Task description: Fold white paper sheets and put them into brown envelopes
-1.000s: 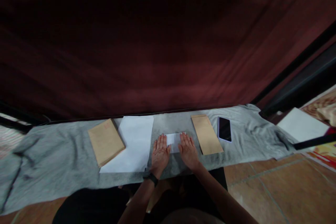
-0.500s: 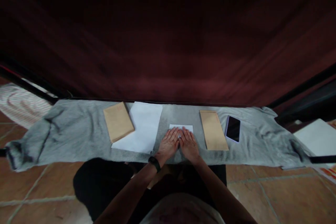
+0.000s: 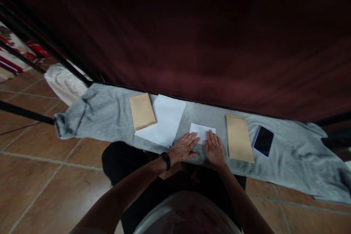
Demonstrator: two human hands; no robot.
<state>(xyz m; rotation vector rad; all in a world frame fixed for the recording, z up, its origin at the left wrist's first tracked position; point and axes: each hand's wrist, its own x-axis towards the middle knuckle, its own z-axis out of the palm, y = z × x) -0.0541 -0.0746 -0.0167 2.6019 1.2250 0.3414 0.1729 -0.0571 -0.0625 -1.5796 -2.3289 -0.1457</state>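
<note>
A small folded white paper (image 3: 202,130) lies on the grey cloth. My left hand (image 3: 184,147), with a black band on the wrist, rests flat over the paper's left side, fingers stretched out and thumb apart. On its right side my right hand (image 3: 214,149) lies flat, fingertips on the paper. The middle of the paper shows between the two hands; its lower corners are covered by them. Just right of my right hand is a long brown paper envelope (image 3: 240,138).
Larger white sheets (image 3: 168,119) lie to the left, partly under a stack of brown envelopes (image 3: 142,111). A phone (image 3: 263,141) rests at the right. The grey cloth (image 3: 109,113) covers a narrow bench before a dark red curtain (image 3: 192,51). Black metal bars (image 3: 27,112) stand at the left.
My hands, which were close together on the paper, have moved apart to its two sides, uncovering its middle. The whole view has turned and shifted.
</note>
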